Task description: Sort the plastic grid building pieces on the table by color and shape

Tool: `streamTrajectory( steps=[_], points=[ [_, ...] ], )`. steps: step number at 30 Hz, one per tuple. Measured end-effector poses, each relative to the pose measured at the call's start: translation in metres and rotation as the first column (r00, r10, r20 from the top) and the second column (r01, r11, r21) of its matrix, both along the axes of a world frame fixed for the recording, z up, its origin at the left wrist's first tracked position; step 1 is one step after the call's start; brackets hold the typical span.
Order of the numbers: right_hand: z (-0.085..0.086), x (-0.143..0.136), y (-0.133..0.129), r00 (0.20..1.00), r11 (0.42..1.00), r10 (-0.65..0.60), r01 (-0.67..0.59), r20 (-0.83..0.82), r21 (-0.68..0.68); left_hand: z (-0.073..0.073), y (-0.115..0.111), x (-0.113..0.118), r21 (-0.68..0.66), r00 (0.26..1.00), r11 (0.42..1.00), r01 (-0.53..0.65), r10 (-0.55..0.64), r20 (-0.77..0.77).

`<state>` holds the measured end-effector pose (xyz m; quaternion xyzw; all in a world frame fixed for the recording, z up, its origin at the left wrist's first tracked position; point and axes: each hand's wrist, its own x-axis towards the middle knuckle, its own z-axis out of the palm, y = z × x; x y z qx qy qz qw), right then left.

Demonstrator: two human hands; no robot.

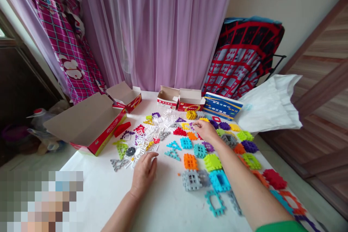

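Note:
My left hand (144,171) rests on the white table beside the near edge of a pile of small white window pieces (141,141). Its thumb and forefinger are apart, and nothing shows between them. My right hand (205,130) reaches over the far right part of the table, fingertips pinched together by a small yellow frame piece (185,126). Whatever those fingers hold is too small to make out. Close below this hand lie an orange block piece (192,136), a blue window block (186,143) and a teal window block (200,150).
Stacks of square interlocking blocks, such as lime ones (212,162) and grey ones (191,180), cover the right side. A large open red box (98,137) stands left; smaller boxes (190,105) and a blue box (222,106) line the back. A white bag (269,103) stands right.

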<state>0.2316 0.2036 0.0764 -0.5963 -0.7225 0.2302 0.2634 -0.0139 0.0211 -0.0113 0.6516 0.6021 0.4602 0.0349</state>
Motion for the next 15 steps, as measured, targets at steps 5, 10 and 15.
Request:
streamTrajectory(
  steps=[5,10,15],
  points=[
    [-0.005,-0.026,0.048,0.991,0.991,0.103,-0.095,0.084,-0.098,-0.006,0.002,-0.007,-0.072,0.977,0.995,-0.070,0.083,0.194],
    [-0.020,-0.061,0.078,0.960,0.960,0.250,-0.228,0.128,-0.164,-0.005,0.003,-0.008,-0.037,0.961,0.993,-0.112,0.118,0.250],
    [-0.040,-0.073,0.102,0.926,0.923,0.345,-0.305,0.153,-0.235,-0.004,0.003,-0.007,0.023,0.970,0.993,-0.113,0.105,0.217]
  ],
)
